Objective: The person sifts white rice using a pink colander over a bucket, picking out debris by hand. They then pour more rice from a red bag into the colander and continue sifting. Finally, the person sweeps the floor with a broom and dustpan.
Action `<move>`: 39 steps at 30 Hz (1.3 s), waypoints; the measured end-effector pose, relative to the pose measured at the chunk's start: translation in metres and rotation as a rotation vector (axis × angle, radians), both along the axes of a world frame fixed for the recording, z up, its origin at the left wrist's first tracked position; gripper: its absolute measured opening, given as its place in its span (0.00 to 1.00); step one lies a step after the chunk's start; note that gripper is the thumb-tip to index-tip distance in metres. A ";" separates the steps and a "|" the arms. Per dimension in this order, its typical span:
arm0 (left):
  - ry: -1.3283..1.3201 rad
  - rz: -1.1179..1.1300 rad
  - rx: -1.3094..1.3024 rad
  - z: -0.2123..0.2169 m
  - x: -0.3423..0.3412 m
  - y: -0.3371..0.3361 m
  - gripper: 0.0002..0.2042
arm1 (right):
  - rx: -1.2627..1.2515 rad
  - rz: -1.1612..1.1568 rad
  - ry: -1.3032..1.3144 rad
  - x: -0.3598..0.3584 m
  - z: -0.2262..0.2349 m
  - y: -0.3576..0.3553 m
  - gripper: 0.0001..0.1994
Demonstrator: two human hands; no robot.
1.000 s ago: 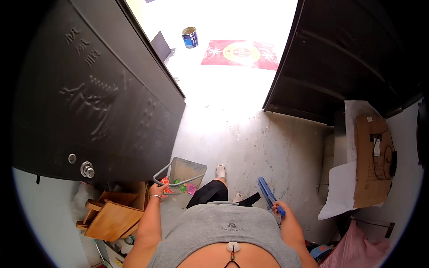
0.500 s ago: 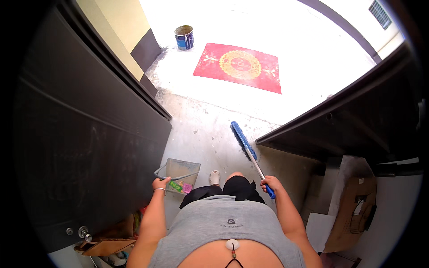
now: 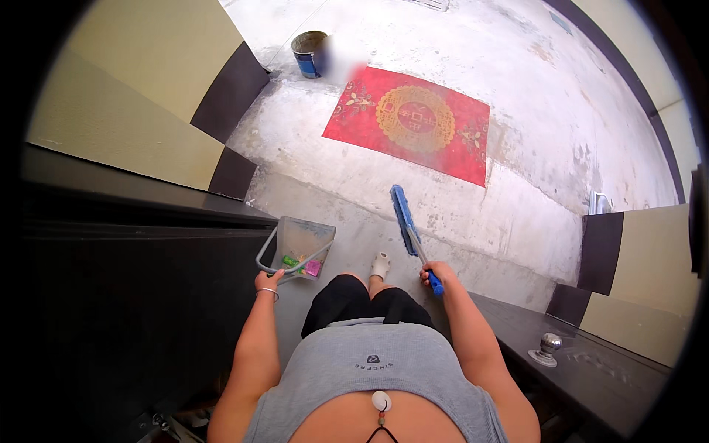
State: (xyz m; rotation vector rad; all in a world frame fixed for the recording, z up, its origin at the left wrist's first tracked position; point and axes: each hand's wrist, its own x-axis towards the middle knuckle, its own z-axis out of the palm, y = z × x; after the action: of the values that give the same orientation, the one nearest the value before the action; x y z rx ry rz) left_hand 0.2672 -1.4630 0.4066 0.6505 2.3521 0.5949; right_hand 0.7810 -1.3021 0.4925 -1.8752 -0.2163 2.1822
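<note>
My left hand (image 3: 269, 280) is closed around the grey handle of a translucent dustpan (image 3: 309, 235). Inside the pan lie a green wrapper (image 3: 290, 261) and a pink wrapper (image 3: 313, 267). On the other side, my right hand (image 3: 437, 272) grips the shaft of a long blue brush (image 3: 402, 220) just above its blue end. The brush head slants forward and to the left, over the floor ahead of my feet; whether it touches the ground I cannot tell.
Ahead, beyond the doorway, a red mat (image 3: 464, 155) with a gold round pattern lies on pale concrete. A blue bucket (image 3: 306, 62) stands at the far left. Dark door leaves flank me; the right one has a round knob (image 3: 548, 345). A beige-and-brown wall (image 3: 170, 111) rises at left.
I have stepped forward into the doorway, carrying the dustpan and brush along. The right door leaf is now beside me, and the cardboard at right has left the view.
</note>
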 end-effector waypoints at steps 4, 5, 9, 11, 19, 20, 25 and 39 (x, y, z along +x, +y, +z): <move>-0.040 0.084 -0.064 -0.020 -0.004 0.089 0.20 | 0.019 0.115 -0.058 -0.005 -0.011 0.113 0.03; -0.048 0.104 -0.066 -0.026 -0.002 0.107 0.20 | 0.029 0.093 -0.091 -0.010 -0.013 0.141 0.03; -0.142 0.213 -0.057 -0.048 0.010 0.184 0.21 | 0.037 0.060 -0.115 -0.017 -0.024 0.233 0.03; -0.114 0.228 -0.146 -0.065 0.000 0.213 0.21 | 0.054 0.039 -0.108 -0.016 -0.035 0.277 0.03; -0.312 0.422 -0.076 -0.080 -0.027 0.310 0.17 | -0.105 -0.102 -0.167 -0.001 -0.088 0.445 0.04; -0.296 0.431 -0.094 -0.075 -0.023 0.320 0.16 | -0.148 -0.130 -0.170 0.006 -0.098 0.468 0.04; -0.286 0.502 -0.154 -0.078 -0.048 0.372 0.17 | -0.206 -0.359 -0.203 -0.002 -0.157 0.571 0.04; -0.371 0.735 -0.065 -0.101 -0.071 0.472 0.11 | -0.268 -0.445 -0.266 -0.237 -0.443 0.800 0.04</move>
State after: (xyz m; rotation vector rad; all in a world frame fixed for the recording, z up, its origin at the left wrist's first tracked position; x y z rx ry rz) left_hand 0.1962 -0.9913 0.3053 -0.3661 2.1915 0.8535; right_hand 0.5437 -0.5019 0.0499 -2.1027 0.4287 1.7279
